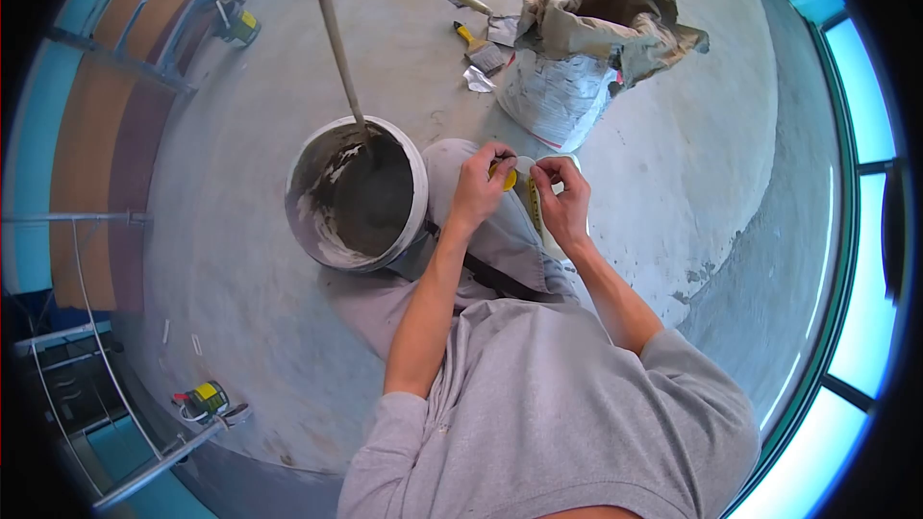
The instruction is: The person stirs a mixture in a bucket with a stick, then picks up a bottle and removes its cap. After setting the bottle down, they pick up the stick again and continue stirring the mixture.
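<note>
My left hand (481,185) is closed round a small round yellow tape measure (503,176) above my bent leg. Close beside it, my right hand (563,194) has thumb and fingers pinched at a narrow yellow strip with dark marks (534,204), which looks like the tape's blade. A white object (550,242) shows partly behind my right hand; its kind is hidden. Left of my leg stands a white bucket (420,173) holding grey, wet-looking mix (380,192), with a long wooden stick (336,43) leaning out of it.
An opened paper sack (586,34) sits in or on a smeared white container (553,101). Beside it lie a yellow-handled brush (479,48), a scraper (500,31) and a crumpled silvery scrap (478,79). Metal scaffold frames (144,14) and cans (204,399) stand at left; windows (860,298) line the right.
</note>
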Demonstrator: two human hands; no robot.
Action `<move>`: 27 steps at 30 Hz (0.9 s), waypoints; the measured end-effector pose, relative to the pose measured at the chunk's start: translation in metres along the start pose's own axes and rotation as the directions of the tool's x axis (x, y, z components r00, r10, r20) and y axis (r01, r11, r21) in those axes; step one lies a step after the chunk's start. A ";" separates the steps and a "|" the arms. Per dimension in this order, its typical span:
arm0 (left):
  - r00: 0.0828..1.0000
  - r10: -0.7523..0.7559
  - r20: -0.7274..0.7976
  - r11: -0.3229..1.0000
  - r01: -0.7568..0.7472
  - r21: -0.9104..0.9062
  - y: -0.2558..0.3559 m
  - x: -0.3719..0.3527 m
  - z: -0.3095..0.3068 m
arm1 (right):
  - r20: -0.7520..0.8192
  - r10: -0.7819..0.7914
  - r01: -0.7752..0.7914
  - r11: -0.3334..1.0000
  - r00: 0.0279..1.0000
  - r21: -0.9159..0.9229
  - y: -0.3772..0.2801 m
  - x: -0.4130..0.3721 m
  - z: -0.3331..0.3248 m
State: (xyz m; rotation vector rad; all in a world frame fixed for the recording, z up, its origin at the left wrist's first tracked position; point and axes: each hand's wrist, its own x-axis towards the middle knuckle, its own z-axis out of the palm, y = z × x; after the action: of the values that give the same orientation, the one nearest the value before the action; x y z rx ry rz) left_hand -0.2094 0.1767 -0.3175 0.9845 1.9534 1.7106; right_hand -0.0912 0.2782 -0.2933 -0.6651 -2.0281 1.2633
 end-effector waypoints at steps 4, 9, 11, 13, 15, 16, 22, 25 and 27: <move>0.962 -0.258 -0.088 0.924 0.219 -0.314 0.012 -0.008 -0.006 | 0.012 -0.259 0.260 0.966 0.966 -0.021 -0.010 0.003 0.001; 0.938 -0.308 -0.161 0.900 0.232 -0.369 0.026 -0.021 -0.008 | 0.199 -0.476 0.497 0.865 0.856 -0.067 -0.018 0.006 -0.003; 0.956 -0.225 -0.188 0.930 0.154 -0.333 0.025 -0.022 -0.007 | 0.262 -0.515 0.546 0.836 0.816 -0.057 -0.021 0.007 -0.003; 0.969 -0.157 -0.190 0.949 0.095 -0.300 0.022 -0.022 -0.008 | 0.320 -0.534 0.579 0.813 0.783 -0.058 -0.024 0.007 -0.002; 0.979 -0.105 -0.174 0.961 0.054 -0.273 0.017 -0.023 -0.010 | 0.375 -0.536 0.599 0.798 0.756 -0.067 -0.026 0.008 -0.002; 0.977 -0.097 -0.191 0.960 0.042 -0.275 0.019 -0.023 -0.010 | 0.386 -0.538 0.603 0.795 0.750 -0.065 -0.027 0.007 -0.002; 0.978 -0.072 -0.197 0.962 0.017 -0.272 0.025 -0.028 -0.013 | 0.370 -0.497 0.550 0.834 0.785 -0.047 -0.029 0.002 0.002; 0.973 -0.090 -0.213 0.956 0.024 -0.293 0.025 -0.032 -0.013 | 0.353 -0.442 0.484 0.875 0.824 -0.034 -0.028 -0.004 0.004; 0.966 -0.094 -0.239 0.961 0.026 -0.275 0.028 -0.033 -0.013 | 0.305 -0.331 0.350 0.937 0.893 -0.007 -0.032 -0.011 0.008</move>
State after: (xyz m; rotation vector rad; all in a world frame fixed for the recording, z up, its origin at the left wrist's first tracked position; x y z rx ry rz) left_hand -0.1882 0.1446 -0.2939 0.6302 1.8046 2.0825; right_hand -0.0920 0.2526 -0.2699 -0.1303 -2.3132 1.1451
